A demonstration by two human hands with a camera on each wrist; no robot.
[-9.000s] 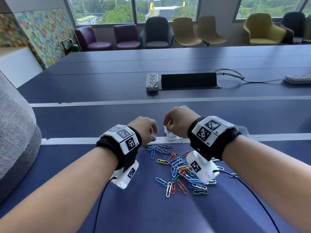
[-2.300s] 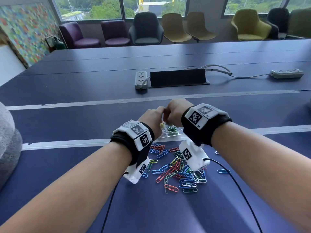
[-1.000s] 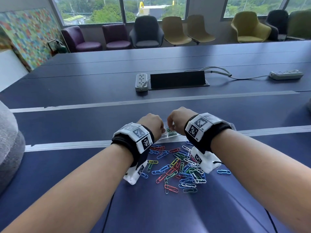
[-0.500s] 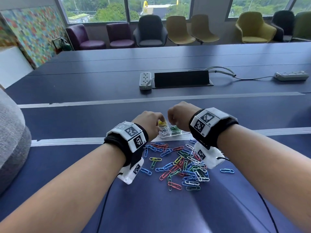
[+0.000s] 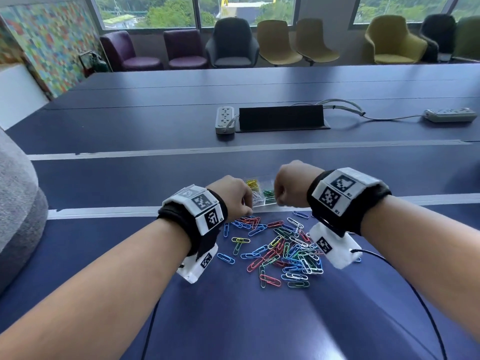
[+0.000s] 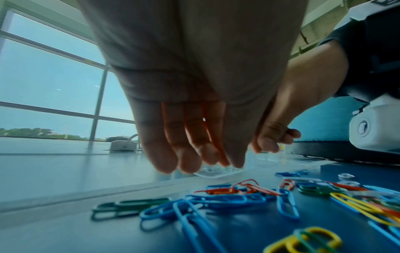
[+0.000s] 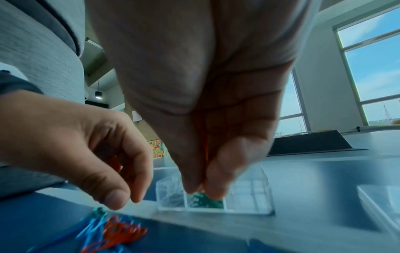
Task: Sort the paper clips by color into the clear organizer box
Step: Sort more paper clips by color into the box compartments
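The clear organizer box [image 5: 267, 207] sits on the blue table between my hands. It holds yellow clips [image 5: 252, 183] at the back, white clips [image 5: 257, 197] in front and green clips [image 5: 268, 193] beside them. My right hand [image 5: 278, 203] hovers over the green compartment [image 7: 205, 202], thumb and forefinger pinched [image 7: 201, 190], with a bit of green at the tips. My left hand [image 5: 248, 209] hangs at the box's near left corner [image 6: 216, 174]. Its fingers [image 6: 190, 160] point down and a red tint shows in its hollow [image 7: 125, 198]. The loose pile of mixed clips [image 5: 285, 250] lies just in front.
A clear lid [image 7: 381, 200] lies right of the box. Two power strips [image 5: 224, 120] [image 5: 450, 115] and a black cable hatch [image 5: 281, 118] sit further back. A grey cushion [image 5: 15, 203] is at the far left. Cables trail from both wrists.
One second ago both hands were low at the far edge of the pile. They rose over the box, and now sit slightly lower, the right hand over the green compartment.
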